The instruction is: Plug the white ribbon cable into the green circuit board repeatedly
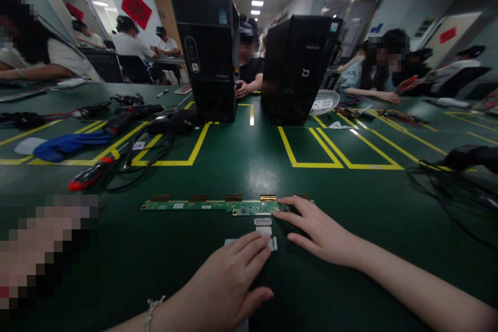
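Note:
A long narrow green circuit board (202,205) with gold connector tabs along its far edge lies across the dark green table (249,161) in front of me. A short pale flat cable (263,225) runs from the board's middle toward me. My left hand (229,280) lies flat on the table, fingers stretched out, fingertips on the near end of that cable. My right hand (315,228) rests open with its fingers extended, pressing on the right end of the board.
Two black computer towers (208,52) (298,67) stand upright beyond the board. At left lie a blue glove (66,145), a red-handled screwdriver (87,176), a power driver (132,114) and cables. More black cables (451,187) sprawl right. A white basket (324,101) and several seated people sit behind.

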